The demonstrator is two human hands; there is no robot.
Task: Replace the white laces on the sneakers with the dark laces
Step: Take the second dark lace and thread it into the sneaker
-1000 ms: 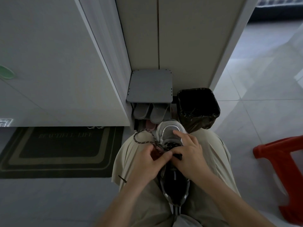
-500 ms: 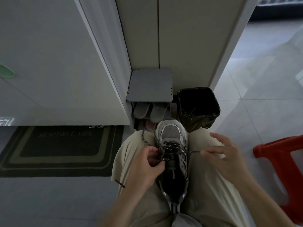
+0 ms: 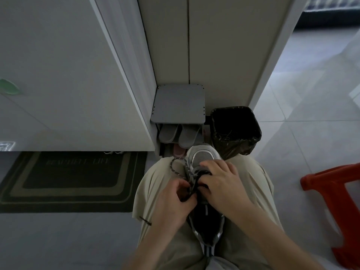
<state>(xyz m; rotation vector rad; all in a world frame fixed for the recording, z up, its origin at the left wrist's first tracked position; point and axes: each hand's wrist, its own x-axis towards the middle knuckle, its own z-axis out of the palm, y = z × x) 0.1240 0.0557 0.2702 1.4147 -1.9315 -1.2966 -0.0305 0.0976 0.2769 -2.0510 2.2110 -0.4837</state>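
Eyelets hidden; left hand (image 3: 175,203) pinches dark lace (image 3: 191,187) at sneaker (image 3: 202,156), right hand (image 3: 224,185) grip unclear.

Sneaker (image 3: 201,157): grey mesh toe, smooth synthetic overlays with a slight sheen, silvery shiny trim round the collar, dark fabric lining. Dark lace (image 3: 174,172): round braided cord, speckled, rough-looking. Trousers (image 3: 153,184): beige woven cloth, matt, soft folds. Bin liner (image 3: 235,129): thin black plastic, crinkled, glossy. Floor tiles (image 3: 311,133): pale, polished, catching light. Stool (image 3: 327,180): red moulded plastic, semi-gloss. Doormat (image 3: 68,182): coarse dark pile, matt. Shoe rack top (image 3: 179,104): flat grey board, matt, maybe laminate, too dim to tell. Slippers (image 3: 169,134): smooth grey, foam-like. Cabinet panels (image 3: 224,55): white, smooth, satin.
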